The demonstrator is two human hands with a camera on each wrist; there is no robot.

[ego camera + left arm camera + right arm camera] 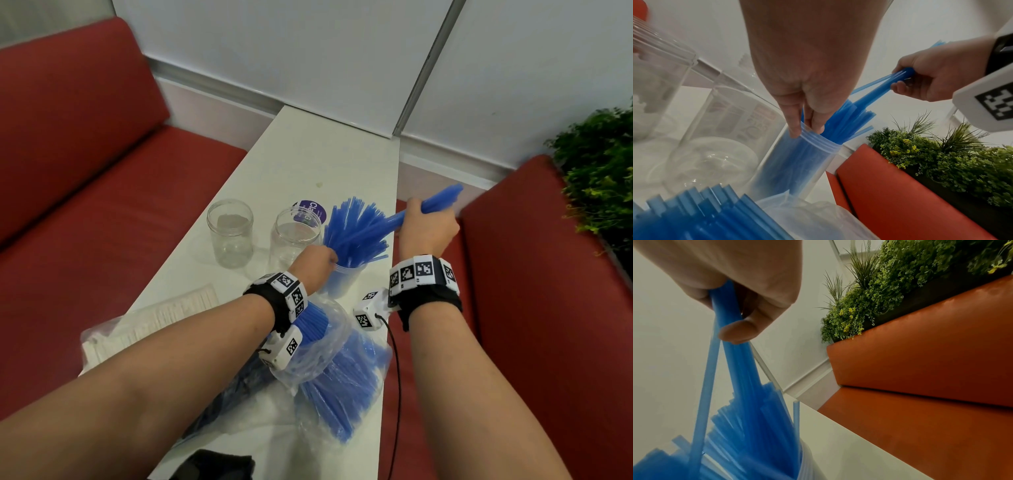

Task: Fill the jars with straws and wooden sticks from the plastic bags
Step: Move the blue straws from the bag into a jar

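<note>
Two empty jars stand left on the worktop. Left hand pinches the rim of the straw jar, steadying it; light, probably tips easily. Right hand grips a bundle of blue straws mid-length; light, slick, bendy, likely to splay, so hold firmly near the middle.

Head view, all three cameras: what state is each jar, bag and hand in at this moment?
Straw jar: upright, crammed with blue straws.
Two clear jars: upright, lidless, empty.
Straw bag: open, lying flat, still holding straws.
Stick bag: lying flat, untouched.
Left hand: fingers gripping the straw jar's rim.
Right hand: gripping a straw bundle, its lower ends in the jar.
</note>
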